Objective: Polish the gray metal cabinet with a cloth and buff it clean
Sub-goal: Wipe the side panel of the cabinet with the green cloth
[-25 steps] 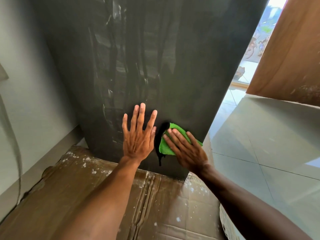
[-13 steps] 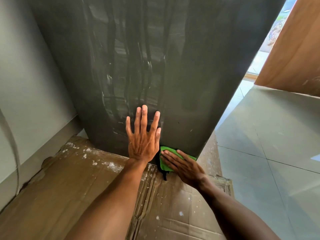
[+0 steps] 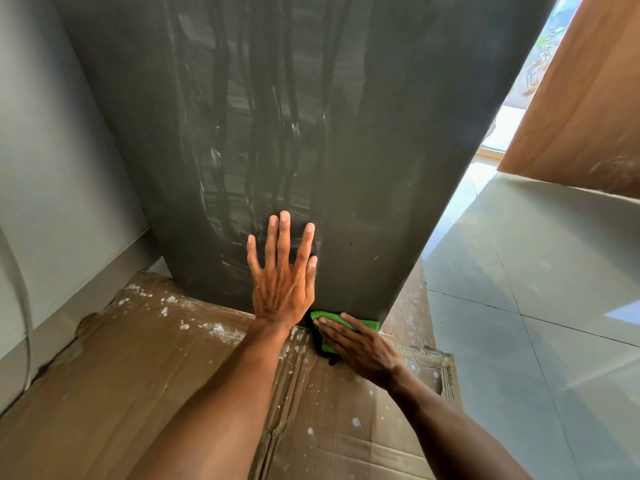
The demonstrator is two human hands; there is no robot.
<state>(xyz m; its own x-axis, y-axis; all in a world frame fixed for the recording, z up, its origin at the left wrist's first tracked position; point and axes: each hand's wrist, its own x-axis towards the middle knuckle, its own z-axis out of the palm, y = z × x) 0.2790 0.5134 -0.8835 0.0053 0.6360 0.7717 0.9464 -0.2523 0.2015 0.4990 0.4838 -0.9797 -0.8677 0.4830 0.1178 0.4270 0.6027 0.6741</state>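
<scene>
Now | smeared gray metal cabinet (image 3: 363,140) | flat hands: left (image 3: 282,289), right (image 3: 360,344) pressing green cloth (image 3: 363,323)

A: Top of the cabinet (image 3: 363,133) runs off the upper edge, so its height is anybody's call!
B: And the green cloth (image 3: 367,324) is mostly buried under the right hand (image 3: 363,348).
A: The doorway (image 3: 498,133) beyond is washed out, pure glare.
B: The wooden panel (image 3: 588,116) is clipped at the right edge.
</scene>
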